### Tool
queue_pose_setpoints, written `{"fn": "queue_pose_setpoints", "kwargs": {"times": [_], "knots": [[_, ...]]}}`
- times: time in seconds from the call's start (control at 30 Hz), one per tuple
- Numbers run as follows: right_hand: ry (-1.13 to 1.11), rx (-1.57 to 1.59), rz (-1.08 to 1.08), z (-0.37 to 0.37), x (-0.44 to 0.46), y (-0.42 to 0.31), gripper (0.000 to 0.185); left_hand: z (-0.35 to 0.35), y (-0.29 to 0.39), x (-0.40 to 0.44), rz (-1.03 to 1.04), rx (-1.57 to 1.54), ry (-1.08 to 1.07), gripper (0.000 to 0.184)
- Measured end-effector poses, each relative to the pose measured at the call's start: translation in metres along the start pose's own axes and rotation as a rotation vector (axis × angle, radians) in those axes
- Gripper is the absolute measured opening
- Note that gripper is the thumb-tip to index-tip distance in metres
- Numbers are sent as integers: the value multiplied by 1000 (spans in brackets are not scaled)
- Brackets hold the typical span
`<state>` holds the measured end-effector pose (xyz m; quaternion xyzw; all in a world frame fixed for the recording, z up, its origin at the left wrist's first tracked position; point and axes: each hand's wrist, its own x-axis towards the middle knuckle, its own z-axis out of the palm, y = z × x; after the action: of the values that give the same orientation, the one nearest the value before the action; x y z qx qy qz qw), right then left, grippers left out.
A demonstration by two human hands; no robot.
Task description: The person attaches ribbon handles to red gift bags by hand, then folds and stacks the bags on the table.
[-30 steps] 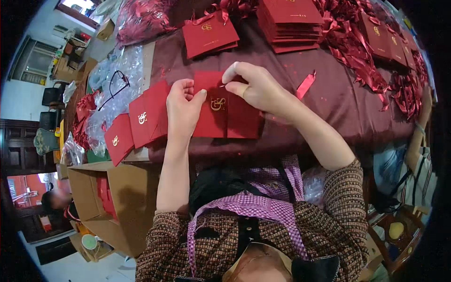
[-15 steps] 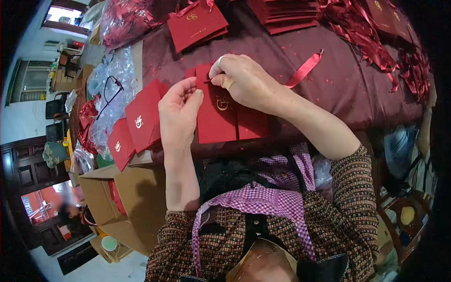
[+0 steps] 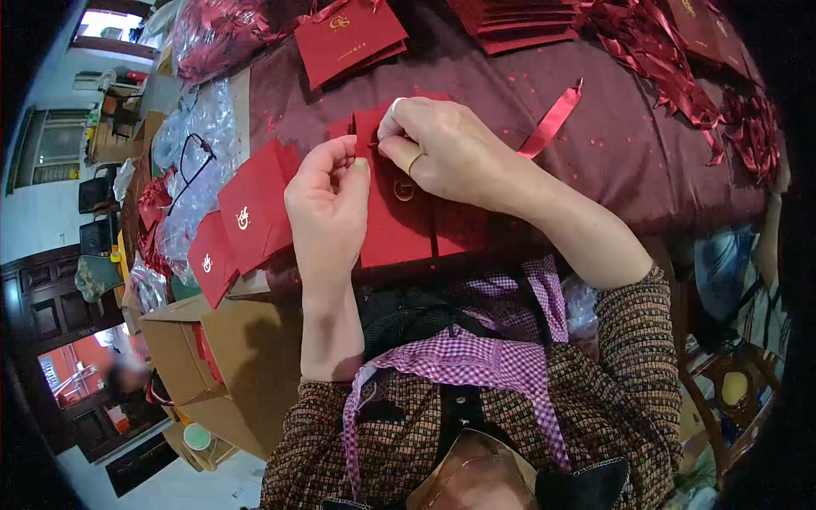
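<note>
A red paper gift bag with a gold emblem lies flat at the table's near edge, under my two hands. My left hand is at its upper left edge, thumb and fingers bent together in a pinch; what they hold is hidden. Over the bag's upper part, my right hand pinches with thumb and forefinger, close to the left fingertips. A small dark tip shows there, too small to name. The right hand wears a ring and a white wrap on one finger. To its right lies a loose red ribbon with a metal tip.
More red bags lie at the left, above an open cardboard box. Another bag with ribbon lies farther back, beside a stack of bags. Ribbon bundles lie at the right. Clear plastic wrap covers the left side.
The view has shifted slightly, so the table things sit a little differently. Both hands keep nearly the same pinched pose at the bag, which appears slightly lower in view.
</note>
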<state>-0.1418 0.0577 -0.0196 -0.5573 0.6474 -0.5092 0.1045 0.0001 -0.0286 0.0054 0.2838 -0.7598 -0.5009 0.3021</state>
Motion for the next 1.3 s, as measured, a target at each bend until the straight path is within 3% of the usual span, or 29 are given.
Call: {"fn": "queue_pose_setpoints", "kwargs": {"times": [0.27, 0.63, 0.73, 0.77, 0.83, 0.87, 0.93, 0.97, 1.0, 1.17, 1.3], "knots": [[74, -80, -224, 2, -3, 7, 11, 3, 0, -1, -15, -2, 5, 21], [69, -175, -205, -2, -8, -3, 7, 12, 1, -5, 76, 72, 3, 19], [130, -390, -378, -2, -9, -6, 9, 15, 5, -2, 405, 363, 0, 23], [159, -429, -437, 0, -10, -5, 10, 16, 6, -4, 324, 337, -11, 23], [103, -431, -429, -5, -10, -9, 9, 10, 3, -5, 387, 328, -30, 22], [108, -308, -328, -6, -9, -9, 9, 7, 7, -8, 276, 261, -74, 21], [37, 4, -107, -15, -6, -13, 10, -4, 6, -4, 293, 105, -156, 22], [-4, 77, 16, -21, -5, -20, 10, -12, 10, -3, 152, 72, -240, 24], [-42, 146, 143, -25, -4, -24, 10, -12, 6, -1, 244, 90, -220, 24], [-52, 137, 69, -25, -6, -19, 13, -2, 0, 0, 470, 248, -113, 20], [-121, 141, 16, -30, -4, -22, 20, -4, -3, 0, 458, 187, -88, 15]]}}
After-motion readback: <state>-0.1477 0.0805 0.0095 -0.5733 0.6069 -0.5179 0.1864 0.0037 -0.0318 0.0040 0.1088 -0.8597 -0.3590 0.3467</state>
